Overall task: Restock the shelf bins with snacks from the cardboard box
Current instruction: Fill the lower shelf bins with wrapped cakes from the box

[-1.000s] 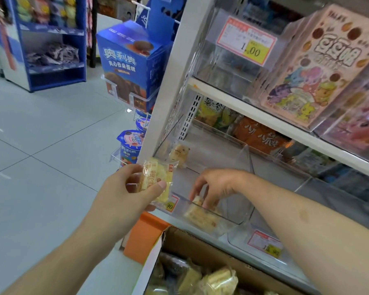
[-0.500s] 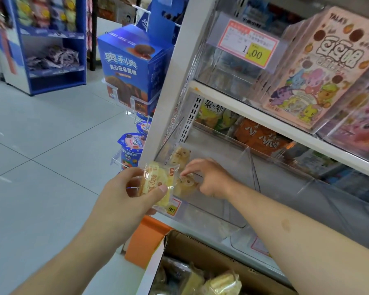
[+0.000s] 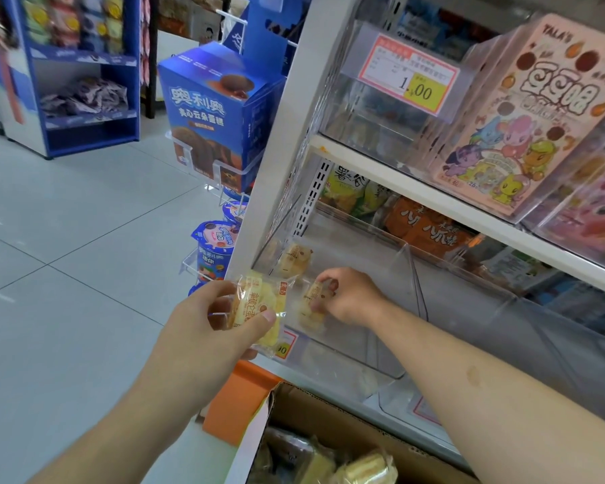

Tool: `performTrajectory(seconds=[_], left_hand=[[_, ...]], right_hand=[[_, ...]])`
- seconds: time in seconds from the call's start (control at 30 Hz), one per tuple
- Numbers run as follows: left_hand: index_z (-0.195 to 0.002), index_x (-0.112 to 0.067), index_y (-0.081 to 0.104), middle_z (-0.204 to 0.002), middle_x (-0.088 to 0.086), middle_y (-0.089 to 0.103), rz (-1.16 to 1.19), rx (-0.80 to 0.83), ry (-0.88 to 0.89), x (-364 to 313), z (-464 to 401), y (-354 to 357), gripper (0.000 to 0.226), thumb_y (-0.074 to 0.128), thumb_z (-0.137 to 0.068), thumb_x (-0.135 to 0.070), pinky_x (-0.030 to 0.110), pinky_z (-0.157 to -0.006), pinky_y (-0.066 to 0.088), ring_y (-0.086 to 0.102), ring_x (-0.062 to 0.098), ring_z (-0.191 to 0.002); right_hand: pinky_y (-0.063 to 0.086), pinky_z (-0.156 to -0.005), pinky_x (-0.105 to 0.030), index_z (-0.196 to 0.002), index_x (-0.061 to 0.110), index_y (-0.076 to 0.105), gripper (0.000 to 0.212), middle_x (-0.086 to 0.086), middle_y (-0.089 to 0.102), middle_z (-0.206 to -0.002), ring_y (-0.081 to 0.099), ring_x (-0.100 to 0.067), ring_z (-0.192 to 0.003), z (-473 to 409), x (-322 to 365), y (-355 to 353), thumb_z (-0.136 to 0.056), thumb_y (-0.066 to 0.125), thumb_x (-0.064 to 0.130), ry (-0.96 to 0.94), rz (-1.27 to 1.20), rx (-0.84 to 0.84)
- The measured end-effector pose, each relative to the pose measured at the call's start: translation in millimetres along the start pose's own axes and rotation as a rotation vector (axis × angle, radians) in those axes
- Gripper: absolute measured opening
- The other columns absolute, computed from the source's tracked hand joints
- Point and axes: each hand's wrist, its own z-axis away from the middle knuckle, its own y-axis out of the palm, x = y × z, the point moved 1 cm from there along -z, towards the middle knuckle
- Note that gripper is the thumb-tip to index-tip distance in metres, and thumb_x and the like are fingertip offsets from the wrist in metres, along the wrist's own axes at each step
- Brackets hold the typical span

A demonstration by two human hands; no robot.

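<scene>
Two cakes (image 3: 296,262) are binned, one pinched by right-hand fingers (image 3: 323,286); another gripped in the left hand (image 3: 206,330); more left in the cardboard box (image 3: 332,413) at 6 o'clock.

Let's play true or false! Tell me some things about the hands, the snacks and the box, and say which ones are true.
1. The left hand holds a wrapped cake outside the clear bin. True.
2. The right hand is reaching into the cardboard box. False: it is inside the clear bin, gripping a second cake pack.
3. Another cake pack sits at the back of the bin. True.
4. The cardboard box is empty. False: wrapped snacks lie in it.
5. The price tag on the upper shelf reads 1.00. True.
6. The big blue box stands inside the clear bin. False: it stands on a rack to the shelf's left.
</scene>
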Motion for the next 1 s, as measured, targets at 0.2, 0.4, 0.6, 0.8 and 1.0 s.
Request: performTrajectory(seconds=[0.2, 0.4, 0.6, 0.8, 1.0], left_hand=[[-0.126, -0.035, 0.058, -0.110, -0.008, 0.070, -0.024, -0.001, 0.011, 5, -3, 1, 0.052, 0.085, -0.082, -0.036, 0.025, -0.060, 0.063, 0.075, 0.016, -0.090], [-0.126, -0.036, 0.059, -0.111, -0.008, 0.071, -0.025, 0.002, 0.005, 9, -7, 1, 0.052, 0.085, -0.081, -0.038, 0.026, -0.062, 0.064, 0.075, 0.017, -0.093], [-0.127, -0.035, 0.059, -0.110, -0.009, 0.071, -0.034, 0.005, 0.008, 10, -8, 2, 0.053, 0.085, -0.081, -0.038, 0.025, -0.060, 0.063, 0.075, 0.017, -0.092], [-0.125, -0.031, 0.063, -0.107, -0.006, 0.072, -0.054, -0.001, 0.014, 14, -10, -3, 0.053, 0.086, -0.077, -0.038, 0.033, -0.062, 0.066, 0.074, 0.021, -0.095], [-0.123, -0.034, 0.063, -0.106, -0.008, 0.072, -0.036, -0.005, 0.008, 17, -11, -5, 0.051, 0.087, -0.077, -0.039, 0.031, -0.061, 0.065, 0.075, 0.020, -0.093]], right_hand=[[0.049, -0.094, -0.027, -0.133, 0.023, 0.069, 0.060, 0.001, 0.067, -0.132, 0.063, -0.018, -0.115, -16, -3, -6, -0.079, 0.093, 0.032, 0.108, -0.063, -0.089], [0.062, -0.093, -0.040, -0.125, 0.020, 0.073, 0.054, -0.004, 0.070, -0.120, 0.068, -0.023, -0.107, -23, -3, -11, -0.076, 0.095, 0.026, 0.141, -0.016, -0.022], [0.051, -0.090, -0.025, -0.122, 0.016, 0.076, 0.039, -0.005, 0.073, -0.123, 0.068, -0.021, -0.113, -20, -9, -19, -0.085, 0.087, 0.018, 0.162, 0.001, -0.123], [0.052, -0.102, -0.027, -0.134, 0.012, 0.072, 0.048, -0.010, 0.073, -0.130, 0.068, -0.026, -0.121, -33, -6, -2, -0.088, 0.085, 0.016, 0.134, -0.228, -0.270], [0.053, -0.107, -0.034, -0.132, 0.014, 0.072, 0.045, -0.009, 0.072, -0.131, 0.067, -0.027, -0.123, -40, -15, 10, -0.089, 0.084, 0.017, 0.137, -0.318, -0.293]])
